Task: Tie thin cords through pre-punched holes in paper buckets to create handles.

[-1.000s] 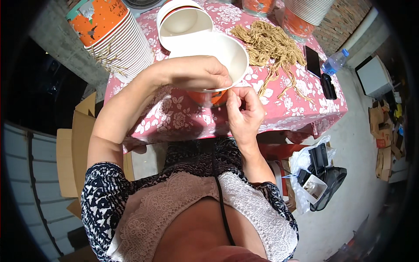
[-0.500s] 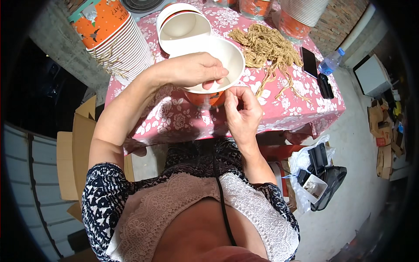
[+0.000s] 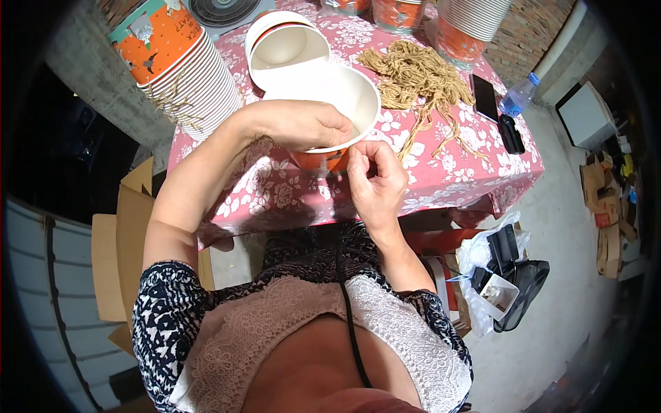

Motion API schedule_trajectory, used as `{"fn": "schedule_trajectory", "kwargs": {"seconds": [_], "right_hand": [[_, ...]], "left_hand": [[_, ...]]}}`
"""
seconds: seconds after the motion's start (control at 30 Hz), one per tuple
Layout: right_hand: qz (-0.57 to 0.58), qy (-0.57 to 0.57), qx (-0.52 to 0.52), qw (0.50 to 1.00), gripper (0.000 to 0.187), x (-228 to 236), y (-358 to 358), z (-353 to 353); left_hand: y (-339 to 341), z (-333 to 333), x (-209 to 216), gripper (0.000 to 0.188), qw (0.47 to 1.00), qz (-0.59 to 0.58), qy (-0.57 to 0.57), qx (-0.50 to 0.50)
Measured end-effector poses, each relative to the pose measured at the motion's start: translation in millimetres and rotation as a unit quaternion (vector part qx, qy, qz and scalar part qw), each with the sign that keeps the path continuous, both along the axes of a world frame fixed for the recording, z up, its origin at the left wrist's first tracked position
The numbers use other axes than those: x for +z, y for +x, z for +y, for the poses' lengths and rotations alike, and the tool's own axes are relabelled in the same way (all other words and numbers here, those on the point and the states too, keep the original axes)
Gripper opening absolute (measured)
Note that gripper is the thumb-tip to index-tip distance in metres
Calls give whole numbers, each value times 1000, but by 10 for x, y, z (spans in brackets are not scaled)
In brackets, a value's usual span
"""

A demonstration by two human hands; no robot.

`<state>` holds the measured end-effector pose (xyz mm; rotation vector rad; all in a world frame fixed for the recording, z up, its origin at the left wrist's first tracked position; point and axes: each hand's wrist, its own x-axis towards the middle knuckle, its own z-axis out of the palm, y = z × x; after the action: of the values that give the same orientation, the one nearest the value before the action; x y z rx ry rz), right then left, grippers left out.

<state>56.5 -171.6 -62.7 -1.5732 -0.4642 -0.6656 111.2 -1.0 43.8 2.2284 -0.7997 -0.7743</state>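
An orange paper bucket with a white inside stands near the table's front edge, its mouth tilted toward me. Over its near rim reaches my left hand, its fingers curled down inside the bucket. My right hand is at the outside of the same rim, to the right, with thumb and forefinger pinched together. Whatever either set of fingertips holds is too small or hidden to make out. Behind this bucket, more white-lined buckets lie nested on their side. A loose heap of tan paper twine lies to the right.
A tall stack of orange buckets leans at the left, with twine pieces on it. Wrapped stacked buckets stand at the back right. A phone, a black case and a water bottle lie along the table's right side.
My left hand has dipped lower, its fingertips further inside the bucket. The right hand stays pinched at the rim. The bucket is only slightly shifted in view.
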Motion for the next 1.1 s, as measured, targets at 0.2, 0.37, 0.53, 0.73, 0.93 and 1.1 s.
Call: {"fn": "schedule_trajectory", "kwargs": {"seconds": [0.2, 0.37, 0.53, 0.73, 0.93, 1.1], "right_hand": [[-8, -16, -7, 1000, 8, 36, -25, -19], [70, -82, 9, 994, 6, -30, -145, -229], [90, -100, 25, 991, 6, 36, -305, -414], [50, -112, 40, 992, 7, 189, -332, -445], [4, -112, 32, 993, 15, 366, -293, -428], [17, -145, 102, 984, 11, 427, -238, -657]], "left_hand": [[-6, -34, 72, 23, 999, -30, -2, 14], [8, 111, 73, 25, 986, 10, -125, 109], [-80, 100, 104, 24, 953, 30, -242, 182], [-142, -43, 78, 20, 915, 68, -338, 208], [-125, -112, 54, 17, 919, 47, -340, 193], [-104, -61, 47, 16, 925, 12, -337, 176]]}}
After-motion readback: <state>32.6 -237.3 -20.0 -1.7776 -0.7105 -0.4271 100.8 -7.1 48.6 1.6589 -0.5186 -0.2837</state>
